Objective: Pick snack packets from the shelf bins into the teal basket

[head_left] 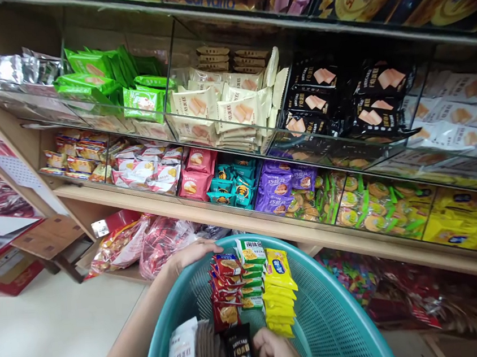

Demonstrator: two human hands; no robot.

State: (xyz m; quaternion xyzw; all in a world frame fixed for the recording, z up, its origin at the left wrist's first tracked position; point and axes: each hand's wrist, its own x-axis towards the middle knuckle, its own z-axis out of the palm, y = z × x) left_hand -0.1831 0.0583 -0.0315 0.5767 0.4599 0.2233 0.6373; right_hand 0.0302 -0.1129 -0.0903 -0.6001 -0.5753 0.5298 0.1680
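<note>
My left hand point(196, 253) grips the far left rim of a teal plastic basket point(330, 282). Inside, at the near side, my right hand point(272, 356) is closed on a black snack packet point(238, 346) with white lettering, its fingers over the packet's right edge. Left of it stand a row of brown-edged packets point(208, 352) and a white snack packet point(182, 352). Farther in are stacked rows of red packets point(225, 293), green-and-white packets point(252, 273) and yellow packets point(280, 296). The fingertips are partly hidden by the packet.
Ahead is a shelf with clear bins. Upper bins hold green packets point(95, 74), cream packets point(196, 103), black packets point(311, 100) and silver-white packets point(461, 109). The lower row has purple packets point(275, 186). A wooden stool point(50, 235) and bagged goods point(162, 240) stand lower left.
</note>
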